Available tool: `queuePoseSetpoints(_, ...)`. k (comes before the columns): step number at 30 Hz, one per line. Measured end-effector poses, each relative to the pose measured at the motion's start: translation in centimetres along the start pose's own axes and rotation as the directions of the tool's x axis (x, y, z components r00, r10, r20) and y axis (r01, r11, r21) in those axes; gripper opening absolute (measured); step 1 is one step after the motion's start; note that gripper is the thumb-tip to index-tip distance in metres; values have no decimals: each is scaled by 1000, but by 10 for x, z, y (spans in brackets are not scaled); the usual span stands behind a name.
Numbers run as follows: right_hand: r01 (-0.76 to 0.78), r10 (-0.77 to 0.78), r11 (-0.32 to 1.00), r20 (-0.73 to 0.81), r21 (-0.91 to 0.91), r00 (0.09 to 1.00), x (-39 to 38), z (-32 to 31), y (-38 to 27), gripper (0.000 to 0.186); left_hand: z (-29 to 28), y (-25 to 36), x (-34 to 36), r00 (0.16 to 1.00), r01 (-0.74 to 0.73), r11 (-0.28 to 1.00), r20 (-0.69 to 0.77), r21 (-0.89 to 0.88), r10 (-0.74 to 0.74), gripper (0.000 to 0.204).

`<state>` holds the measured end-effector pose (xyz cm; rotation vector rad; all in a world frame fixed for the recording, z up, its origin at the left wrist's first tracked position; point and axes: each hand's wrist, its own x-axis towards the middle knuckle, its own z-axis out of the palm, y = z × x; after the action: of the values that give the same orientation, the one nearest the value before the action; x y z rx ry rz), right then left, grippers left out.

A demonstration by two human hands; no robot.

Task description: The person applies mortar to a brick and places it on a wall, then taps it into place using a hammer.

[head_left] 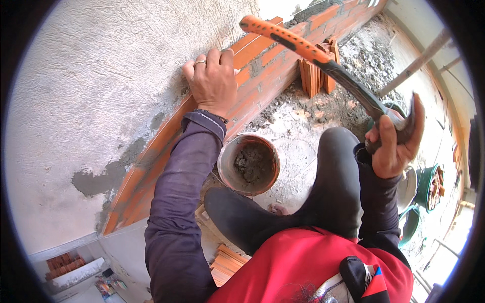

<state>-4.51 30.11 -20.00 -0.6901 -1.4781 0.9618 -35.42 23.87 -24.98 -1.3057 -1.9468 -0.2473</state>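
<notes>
My left hand [213,83] rests on the top course of a low orange brick wall [262,83], its fingers bent over the brick's edge against the plastered wall. A ring and a dark bracelet show on it. In my right hand [396,146] is a hammer [323,63], gripped at its metal head. Its orange and black handle points up and to the left, across the brick wall's far part. Just below the wall, between my knees and my left forearm, stands a bucket [273,161] with grey mortar [251,165] in it.
Several thin bricks [317,76] stand stacked beside the wall, near grey rubble [371,55]. More bricks [228,265] lie by my left hip. A green bucket [427,189] of brick pieces is at the right. A pole [417,63] slants at the upper right.
</notes>
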Motion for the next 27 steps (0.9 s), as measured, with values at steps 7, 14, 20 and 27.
queuePoseSetpoints(7, 72, -67, 994, -66, 78, 996, -12, 3, 2, 58, -2, 2, 1, 1000, -1, 1000, -10, 11, 1, 44)
queuePoseSetpoints(14, 125, -128, 990, 42, 63, 991, -6, -2, 12, 54, -6, 5, 2, 1000, 13, 1000, 3, 6, -13, 41)
queuePoseSetpoints(20, 152, -159, 985, 96, 77, 983, -4, -11, 31, 56, -8, 9, 4, 1000, 27, 1000, -4, -9, -27, 37)
queuePoseSetpoints(27, -119, 114, 979, 39, 166, 993, -4, -26, 33, 53, -16, 12, 7, 994, 32, 999, 103, 42, -36, 39)
